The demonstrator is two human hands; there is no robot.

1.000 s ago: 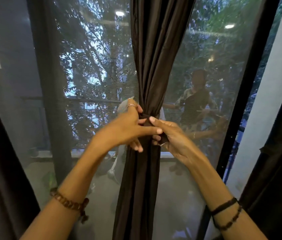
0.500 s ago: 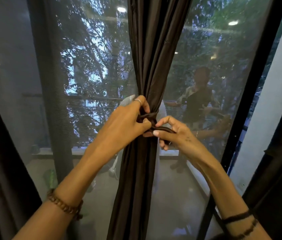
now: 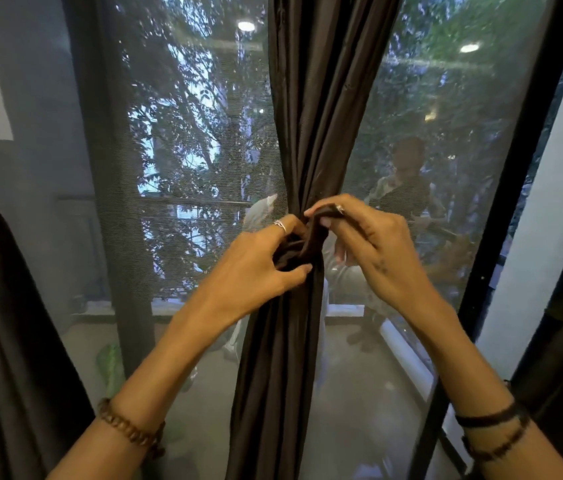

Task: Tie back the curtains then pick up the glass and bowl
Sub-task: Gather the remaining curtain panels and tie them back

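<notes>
A black-framed window [image 3: 501, 209] with mesh screen [image 3: 186, 168] shows leafy trees [image 3: 176, 109] and reflected ceiling lights [image 3: 246, 26].

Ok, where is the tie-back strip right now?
In the head view the tie-back strip sits at centre frame, wrapped around the gathered brown curtain, with the left hand holding the knot and the right hand pinching its loose end above.

Both hands [image 3: 307, 251] raised, grips seemingly pinched.

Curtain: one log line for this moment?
step: tying | curtain: bunched | tie band: unfinished | left hand: holds knot | right hand: pinches band end
</notes>
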